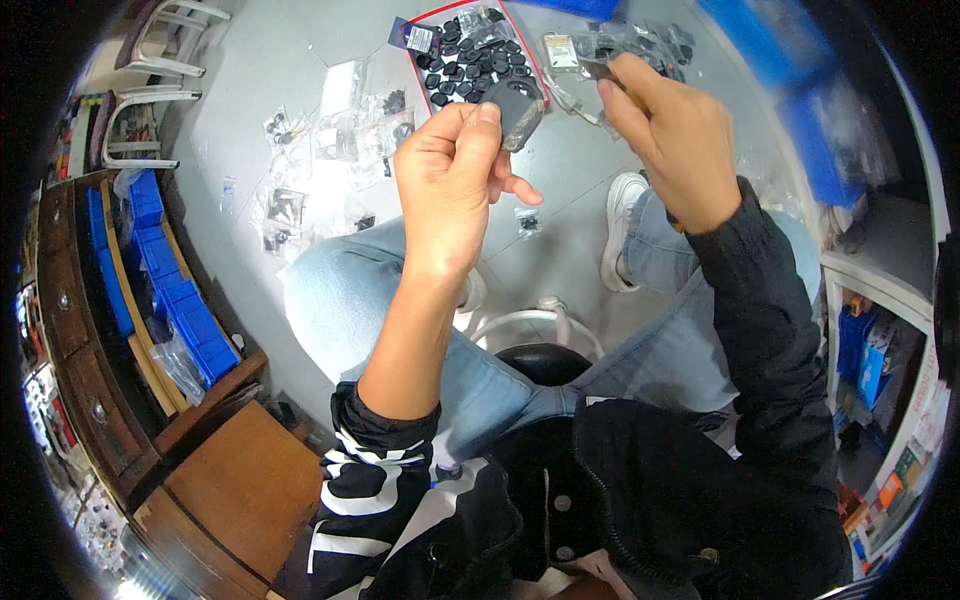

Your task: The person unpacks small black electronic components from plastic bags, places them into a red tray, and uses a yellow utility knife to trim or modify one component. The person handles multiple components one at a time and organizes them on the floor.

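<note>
My left hand (445,185) is raised in front of me, its thumb and fingers pinched on a dark, rounded key fob shell (519,118). That shell has a lighter patch at its lower right edge. To the right, my right hand (685,140) is closed, thumb and forefinger pressed on a small dark thing (598,70) that I cannot make out. The two hands are apart. Just beyond the left hand, a white tray with a red rim (527,50) lies on the floor, holding several black key fob shells (470,65).
Clear plastic bags of small dark parts (285,205) lie on the floor at the left, and more bags (650,45) at the far right. Blue bins (165,250) fill a wooden drawer unit (75,300) on the left. A white shelf (880,285) stands at the right.
</note>
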`<state>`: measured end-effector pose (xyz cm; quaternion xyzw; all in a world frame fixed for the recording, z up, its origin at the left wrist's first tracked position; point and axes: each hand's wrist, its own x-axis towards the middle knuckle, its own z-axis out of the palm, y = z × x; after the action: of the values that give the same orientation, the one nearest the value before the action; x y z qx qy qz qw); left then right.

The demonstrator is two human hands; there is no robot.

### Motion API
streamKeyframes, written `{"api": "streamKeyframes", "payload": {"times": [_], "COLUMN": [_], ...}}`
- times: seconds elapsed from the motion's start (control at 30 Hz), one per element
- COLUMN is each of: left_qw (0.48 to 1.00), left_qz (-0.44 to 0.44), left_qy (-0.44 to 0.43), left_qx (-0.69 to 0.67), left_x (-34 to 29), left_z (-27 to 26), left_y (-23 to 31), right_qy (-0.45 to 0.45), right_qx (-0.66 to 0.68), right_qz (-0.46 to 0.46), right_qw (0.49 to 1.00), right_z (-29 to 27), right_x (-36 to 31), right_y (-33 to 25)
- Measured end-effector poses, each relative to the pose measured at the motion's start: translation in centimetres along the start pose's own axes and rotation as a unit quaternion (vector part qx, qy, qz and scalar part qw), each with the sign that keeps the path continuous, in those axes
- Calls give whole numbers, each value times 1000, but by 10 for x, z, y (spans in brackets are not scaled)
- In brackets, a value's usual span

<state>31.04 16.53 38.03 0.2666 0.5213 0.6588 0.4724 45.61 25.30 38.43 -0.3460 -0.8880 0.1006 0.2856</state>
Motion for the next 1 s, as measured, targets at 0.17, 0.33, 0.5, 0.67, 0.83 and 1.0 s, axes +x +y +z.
{"api": "streamKeyframes", "payload": {"times": [0.17,0.33,0.5,0.67,0.83,1.0], "left_qw": [1000,999,999,1000,999,999], "left_qz": [-19,14,16,9,19,40], "left_qy": [-7,-25,-21,7,-10,-21], "left_qx": [-19,20,20,25,35,15], "left_x": [-1,-1,-1,2,-4,-3], "left_z": [3,1,4,1,5,4], "left_y": [-3,-1,-4,-2,-3,-1], "right_qy": [-36,18,-23,-13,-29,13], "right_qx": [61,22,19,9,52,71], "right_qz": [-99,57,-44,0,-60,81], "right_qw": [993,998,999,1000,996,994], "right_z": [-5,-5,-5,-3,-1,-6], "right_x": [-9,1,-4,-3,-9,-5], "right_y": [-13,-5,-8,-7,-11,-12]}}
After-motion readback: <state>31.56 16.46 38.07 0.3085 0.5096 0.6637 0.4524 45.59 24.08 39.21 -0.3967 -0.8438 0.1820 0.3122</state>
